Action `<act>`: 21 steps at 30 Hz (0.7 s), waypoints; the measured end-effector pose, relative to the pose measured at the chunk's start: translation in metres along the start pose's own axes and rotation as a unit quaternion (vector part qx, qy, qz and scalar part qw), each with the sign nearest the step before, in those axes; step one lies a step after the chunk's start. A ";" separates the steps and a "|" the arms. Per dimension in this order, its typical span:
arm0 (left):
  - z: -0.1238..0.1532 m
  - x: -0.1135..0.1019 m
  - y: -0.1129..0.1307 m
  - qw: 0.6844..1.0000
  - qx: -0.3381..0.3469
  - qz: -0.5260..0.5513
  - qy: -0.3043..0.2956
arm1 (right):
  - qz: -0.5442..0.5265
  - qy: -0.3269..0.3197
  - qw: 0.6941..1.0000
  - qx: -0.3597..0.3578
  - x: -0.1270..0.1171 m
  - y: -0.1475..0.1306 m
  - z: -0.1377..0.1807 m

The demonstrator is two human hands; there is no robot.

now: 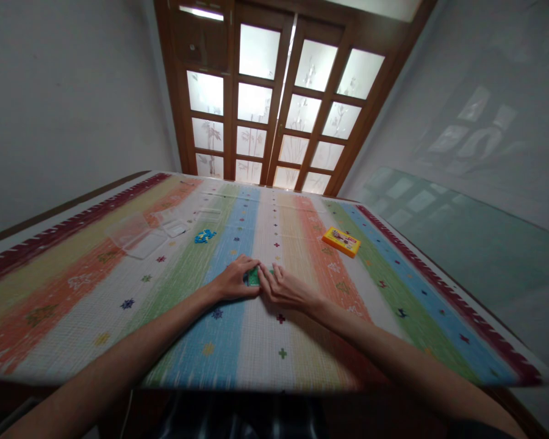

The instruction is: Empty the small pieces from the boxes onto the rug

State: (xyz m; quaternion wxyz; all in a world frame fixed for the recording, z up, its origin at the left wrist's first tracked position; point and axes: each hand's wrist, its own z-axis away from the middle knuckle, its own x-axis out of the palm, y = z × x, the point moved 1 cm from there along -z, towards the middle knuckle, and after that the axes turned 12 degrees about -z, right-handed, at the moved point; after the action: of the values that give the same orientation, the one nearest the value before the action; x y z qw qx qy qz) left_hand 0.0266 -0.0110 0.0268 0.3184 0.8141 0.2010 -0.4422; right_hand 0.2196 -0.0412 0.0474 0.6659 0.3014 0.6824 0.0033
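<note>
both hands on a small flat green item, near side of the surface, about mid-width.
left hand: thumb and fingers apart, bracketing the item's far and near edges; right hand: fingers close together, partly covering its right part; cannot tell if either clamps it. item lies over the blue and white stripes of the striped cloth. beyond the left hand, pile of small blue pieces; farther left, clear plastic container. yellow box off to the right, well apart.
</note>
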 end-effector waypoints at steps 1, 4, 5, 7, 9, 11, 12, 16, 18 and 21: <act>0.000 0.000 0.000 1.000 -0.002 0.000 0.000 | 0.005 -0.001 1.000 -0.002 0.001 0.000 0.000; 0.000 0.000 0.001 1.000 -0.007 0.000 -0.002 | -0.001 0.002 1.000 -0.001 0.004 0.000 0.001; 0.000 0.000 0.001 1.000 -0.009 0.000 -0.001 | -0.006 0.004 1.000 0.000 0.003 0.000 0.001; 0.000 0.000 0.001 1.000 -0.012 0.002 0.000 | -0.016 0.006 1.000 0.002 0.001 0.001 0.002; 0.000 0.000 0.001 1.000 -0.012 0.004 -0.003 | -0.028 0.001 1.000 0.001 -0.002 0.004 0.001; 0.000 -0.001 0.001 1.000 -0.011 0.008 -0.006 | -0.053 -0.002 0.999 0.003 -0.005 0.008 0.001; 0.000 0.000 0.001 1.000 -0.012 0.010 -0.008 | -0.071 -0.004 0.997 0.006 -0.006 0.012 0.000; 0.003 0.001 -0.002 0.998 -0.049 0.032 -0.009 | -0.172 0.011 0.982 0.077 -0.004 0.032 0.000; 0.004 0.002 -0.003 0.995 -0.079 0.056 -0.001 | -0.233 0.049 0.962 0.134 -0.003 0.045 0.001; 0.006 0.002 -0.003 0.987 -0.103 0.118 0.028 | -0.350 0.140 0.907 0.185 -0.005 0.061 0.003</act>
State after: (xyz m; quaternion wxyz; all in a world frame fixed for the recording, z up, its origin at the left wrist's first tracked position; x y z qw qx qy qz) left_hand 0.0226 -0.0126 0.0213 0.4448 0.8069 0.1564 -0.3558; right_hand 0.2467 0.0056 0.0767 0.4539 0.1574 0.8186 -0.3147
